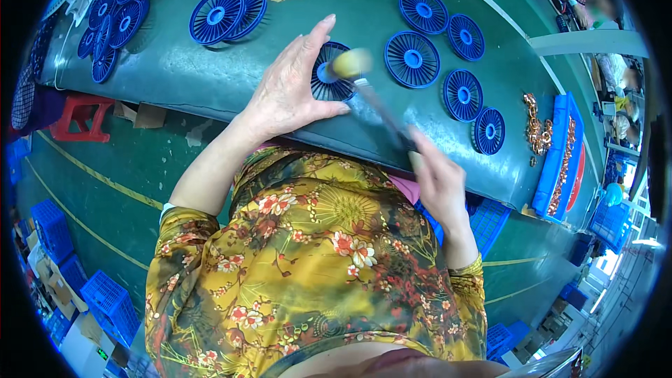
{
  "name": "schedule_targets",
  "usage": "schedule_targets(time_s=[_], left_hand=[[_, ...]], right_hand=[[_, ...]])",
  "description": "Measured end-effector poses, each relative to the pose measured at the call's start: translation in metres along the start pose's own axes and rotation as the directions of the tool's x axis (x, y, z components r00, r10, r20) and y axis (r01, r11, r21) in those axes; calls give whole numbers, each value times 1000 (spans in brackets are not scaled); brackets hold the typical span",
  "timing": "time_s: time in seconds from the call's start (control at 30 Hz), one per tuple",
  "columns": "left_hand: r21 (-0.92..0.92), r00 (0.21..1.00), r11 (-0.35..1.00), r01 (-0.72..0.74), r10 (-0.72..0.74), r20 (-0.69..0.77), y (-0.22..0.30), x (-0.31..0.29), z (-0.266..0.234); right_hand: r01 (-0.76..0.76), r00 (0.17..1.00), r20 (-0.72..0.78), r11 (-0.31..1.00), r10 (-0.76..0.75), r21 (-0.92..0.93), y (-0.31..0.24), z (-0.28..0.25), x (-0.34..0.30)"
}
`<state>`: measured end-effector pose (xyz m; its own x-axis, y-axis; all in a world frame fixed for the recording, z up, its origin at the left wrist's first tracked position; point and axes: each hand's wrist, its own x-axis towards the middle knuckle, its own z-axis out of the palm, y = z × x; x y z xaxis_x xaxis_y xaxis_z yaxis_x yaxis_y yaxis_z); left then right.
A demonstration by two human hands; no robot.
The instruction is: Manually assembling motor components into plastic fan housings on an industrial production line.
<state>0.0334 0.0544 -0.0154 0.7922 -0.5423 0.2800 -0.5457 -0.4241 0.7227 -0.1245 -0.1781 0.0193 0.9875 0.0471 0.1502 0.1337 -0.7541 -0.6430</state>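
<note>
My right hand (440, 176) is closed round the dark handle of a mallet (350, 64). The mallet's yellowish head is blurred and appears over the hub of a blue spoked wheel (325, 89) near the table's front edge. Beside that wheel, my left hand (283, 95) has its thumb and fingers spread apart around the wheel's left side. Whether it touches the rim cannot be made out. The mallet head and my left hand cover parts of the wheel.
More blue spoked wheels (412, 59) lie to the right on the green table (294, 28). Others lean (217, 16) or lie piled (126, 21) at the left. Copper-coloured rings (535, 126) sit near a blue tray (558, 154). A red stool (82, 117) stands on the floor.
</note>
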Motion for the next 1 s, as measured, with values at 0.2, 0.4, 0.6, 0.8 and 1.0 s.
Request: schedule_targets(time_s=[0.2,0.4,0.6,0.8,1.0], left_hand=[[7,998,998,56,-56,-32,-2,-3,1],[-21,961,990,-139,130,-245,-26,-8,-13],[389,854,880,274,-37,-519,-74,-7,-76],[158,885,960,230,-139,-444,-62,-5,-80],[118,985,992,-39,57,-161,-10,-14,-25]], right_hand=[[101,986,-129,995,-103,-21,-3,4,14],[-10,998,55,1000,9,20,8,5,22],[-54,965,263,974,-5,218,-5,0,10],[-198,977,94,979,192,55,1,6,18],[-258,954,-107,948,281,188,-2,-12,21]])
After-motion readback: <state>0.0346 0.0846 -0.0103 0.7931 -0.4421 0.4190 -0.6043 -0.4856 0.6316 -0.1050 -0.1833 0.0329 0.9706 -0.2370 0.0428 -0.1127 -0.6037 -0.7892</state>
